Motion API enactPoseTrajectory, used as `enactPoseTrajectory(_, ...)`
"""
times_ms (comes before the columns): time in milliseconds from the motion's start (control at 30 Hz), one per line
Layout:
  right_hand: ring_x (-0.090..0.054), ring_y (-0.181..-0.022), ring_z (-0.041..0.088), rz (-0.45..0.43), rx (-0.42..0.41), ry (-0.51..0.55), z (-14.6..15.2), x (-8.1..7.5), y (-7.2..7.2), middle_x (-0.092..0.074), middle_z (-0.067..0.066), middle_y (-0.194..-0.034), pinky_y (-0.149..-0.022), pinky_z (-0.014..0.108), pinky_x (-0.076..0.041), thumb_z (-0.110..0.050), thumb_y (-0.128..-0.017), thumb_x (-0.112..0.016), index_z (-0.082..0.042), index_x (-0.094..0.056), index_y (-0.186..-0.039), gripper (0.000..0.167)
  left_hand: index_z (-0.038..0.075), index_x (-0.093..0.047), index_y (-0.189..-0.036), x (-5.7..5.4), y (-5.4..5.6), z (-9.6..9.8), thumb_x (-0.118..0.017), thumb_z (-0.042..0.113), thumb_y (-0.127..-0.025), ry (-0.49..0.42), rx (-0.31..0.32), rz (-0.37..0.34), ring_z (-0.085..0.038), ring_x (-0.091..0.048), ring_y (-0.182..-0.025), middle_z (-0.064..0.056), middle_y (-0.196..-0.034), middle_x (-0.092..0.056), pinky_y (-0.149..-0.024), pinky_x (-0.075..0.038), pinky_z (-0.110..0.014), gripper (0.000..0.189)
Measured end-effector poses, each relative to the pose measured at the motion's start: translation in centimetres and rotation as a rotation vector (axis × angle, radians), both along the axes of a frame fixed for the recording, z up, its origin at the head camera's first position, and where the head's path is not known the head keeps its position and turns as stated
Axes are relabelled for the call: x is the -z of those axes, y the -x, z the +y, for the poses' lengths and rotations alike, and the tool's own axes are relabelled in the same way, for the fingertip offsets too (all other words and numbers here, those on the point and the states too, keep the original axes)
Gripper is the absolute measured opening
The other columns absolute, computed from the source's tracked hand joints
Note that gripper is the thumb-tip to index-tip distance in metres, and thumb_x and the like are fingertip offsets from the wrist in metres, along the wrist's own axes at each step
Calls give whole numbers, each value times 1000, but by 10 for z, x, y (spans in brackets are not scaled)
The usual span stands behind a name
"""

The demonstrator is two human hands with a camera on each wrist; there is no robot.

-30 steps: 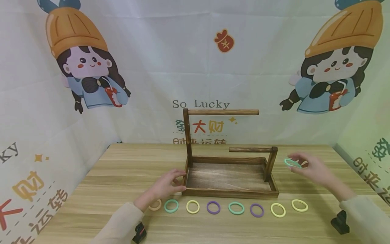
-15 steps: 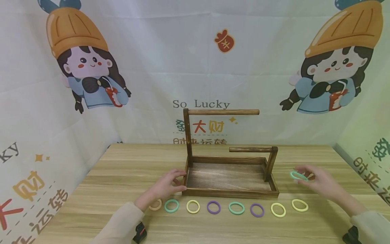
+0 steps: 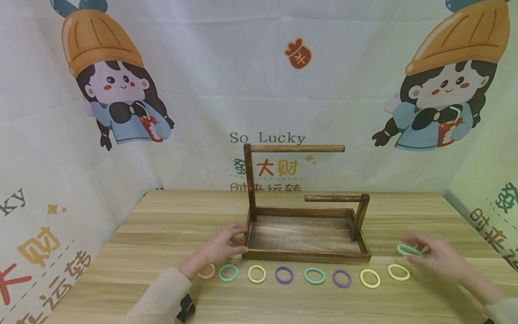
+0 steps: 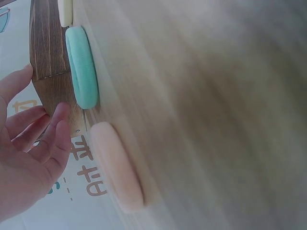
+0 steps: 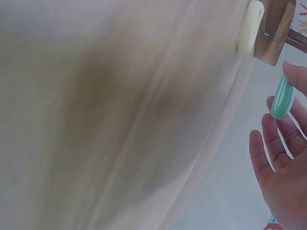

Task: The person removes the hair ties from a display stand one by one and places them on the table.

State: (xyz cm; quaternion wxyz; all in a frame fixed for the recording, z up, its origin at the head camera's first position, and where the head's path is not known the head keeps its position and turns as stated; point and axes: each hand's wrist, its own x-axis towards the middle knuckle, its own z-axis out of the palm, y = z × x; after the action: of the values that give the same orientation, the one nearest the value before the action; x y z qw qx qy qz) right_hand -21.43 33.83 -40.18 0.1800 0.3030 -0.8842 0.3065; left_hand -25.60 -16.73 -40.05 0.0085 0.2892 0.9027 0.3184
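In the head view, a brown wooden rack [image 3: 305, 257] stands mid-table, with a shallow tray base, a tall left arm and a lower right arm. My left hand [image 3: 220, 245] rests its thumb and fingertips against the rack's left end, fingers loosely bent. Right of the rack, my right hand [image 3: 439, 258] pinches a mint green hair tie [image 3: 409, 250] between thumb and fingers, just above the table. The right wrist view shows this green hair tie [image 5: 283, 98] at the thumb tip, the other fingers spread.
A row of hair ties lies before the rack: a peach one [image 3: 207, 271] partly behind the left wrist, a green one [image 3: 228, 273], purple ones such as this purple hair tie [image 3: 284, 275], and a yellow one [image 3: 398, 272] at the right end. A printed cloth [image 3: 194, 112] hangs behind.
My right hand has moved toward me and to the right, and lower, carrying the green hair tie away from the rack's right side. The left hand and rack have stayed put.
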Motion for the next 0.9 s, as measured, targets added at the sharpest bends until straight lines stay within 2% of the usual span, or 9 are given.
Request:
enactPoseTrajectory(200, -50, -67, 3, -14, 11, -43, 10, 6, -7, -55, -13, -76, -53, 21, -43, 1, -63, -75, 5, -57, -95, 37, -4, -47, -122, 2, 1, -1, -65, 22, -81, 4, -5, 1, -19, -55, -85, -16, -121, -45, -74, -45, -34, 52)
enactPoseTrajectory(467, -50, -70, 3, -61, -3, -82, 18, 13, -12, -57, -8, -81, -53, 22, -44, -3, -65, -75, 7, -56, -97, 39, -4, -47, -122, 2, 1, 0, -65, 23, -80, 10, -5, 9, -19, -55, -85, -16, -121, -45, -73, -46, -34, 53)
enactPoseTrajectory(667, -50, -70, 2, -80, -16, -99, 24, 17, -13, -56, -9, -79, -53, 22, -44, -5, -65, -75, 8, -56, -96, 39, -5, -47, -122, 0, 1, 0, -65, 21, -80, -4, 6, 2, -19, -55, -85, -17, -121, -45, -74, -46, -33, 52)
enactPoseTrajectory(900, -49, -74, 0, -203, -8, -117, 29, 18, -15, -56, -11, -84, -55, 22, -44, -10, -70, -73, 7, -56, -101, 39, -5, -47, -122, 0, 1, -1, -65, 21, -80, 3, 9, 9, -18, -56, -84, -17, -122, -45, -73, -46, -33, 52)
